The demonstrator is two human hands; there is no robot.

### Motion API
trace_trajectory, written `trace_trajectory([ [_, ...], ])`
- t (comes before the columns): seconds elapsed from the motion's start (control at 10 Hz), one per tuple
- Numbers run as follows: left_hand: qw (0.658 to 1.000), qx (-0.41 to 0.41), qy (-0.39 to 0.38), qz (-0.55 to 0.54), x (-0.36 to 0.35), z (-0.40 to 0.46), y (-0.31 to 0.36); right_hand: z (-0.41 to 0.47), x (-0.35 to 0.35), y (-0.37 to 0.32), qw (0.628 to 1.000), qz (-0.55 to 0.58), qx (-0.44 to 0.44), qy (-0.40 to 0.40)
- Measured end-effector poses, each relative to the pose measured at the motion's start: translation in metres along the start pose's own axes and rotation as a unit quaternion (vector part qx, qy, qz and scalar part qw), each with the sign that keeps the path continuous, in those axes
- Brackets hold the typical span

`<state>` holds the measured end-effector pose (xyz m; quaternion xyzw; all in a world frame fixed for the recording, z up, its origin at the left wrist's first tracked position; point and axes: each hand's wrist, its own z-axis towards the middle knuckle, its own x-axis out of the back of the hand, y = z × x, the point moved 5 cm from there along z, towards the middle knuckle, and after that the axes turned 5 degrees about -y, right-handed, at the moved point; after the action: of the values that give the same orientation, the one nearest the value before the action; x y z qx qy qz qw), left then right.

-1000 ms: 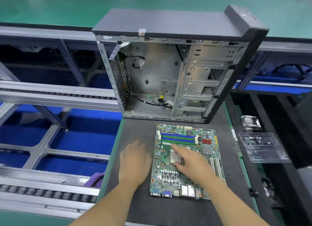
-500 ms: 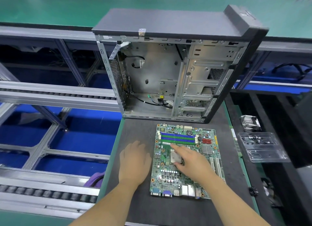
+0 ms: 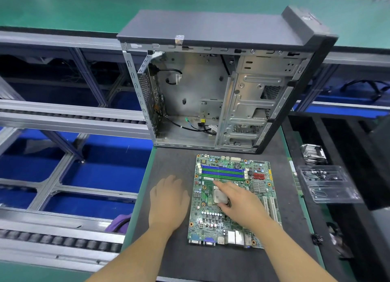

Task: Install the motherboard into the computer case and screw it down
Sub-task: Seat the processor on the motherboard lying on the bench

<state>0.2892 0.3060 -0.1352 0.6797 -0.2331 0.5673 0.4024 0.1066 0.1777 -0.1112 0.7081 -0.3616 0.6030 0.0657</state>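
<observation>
The motherboard (image 3: 232, 199) lay flat on the dark mat (image 3: 173, 258) in the middle of the bench, not in the case yet. The computer case (image 3: 217, 87) stood at the far edge of the mat, its open side facing the person, with loose wires (image 3: 190, 126) on its floor. The left hand (image 3: 167, 203) lay flat on the mat just beside the board's left edge, fingers straight and holding nothing. The right hand (image 3: 240, 203) rested on the board with loose fingers touching the silver chip (image 3: 219, 196). A clear plastic tray (image 3: 326, 185) sat off the mat's right edge.
</observation>
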Motion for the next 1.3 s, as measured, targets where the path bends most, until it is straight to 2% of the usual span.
trace_trajectory([
  [0.8, 1.0, 0.0, -0.001, 0.001, -0.001, 0.001, -0.001, 0.001, 0.005, 0.0, 1.0, -0.03, 0.009, 0.003],
  [1.1, 1.0, -0.002, -0.001, 0.002, -0.003, 0.002, -0.002, -0.006, 0.006, -0.005, 0.997, 0.01, 0.026, 0.07],
  [1.3, 1.0, -0.008, 0.01, 0.005, -0.003, 0.002, -0.002, 0.0, 0.011, -0.005, 0.998, 0.02, 0.002, 0.064],
])
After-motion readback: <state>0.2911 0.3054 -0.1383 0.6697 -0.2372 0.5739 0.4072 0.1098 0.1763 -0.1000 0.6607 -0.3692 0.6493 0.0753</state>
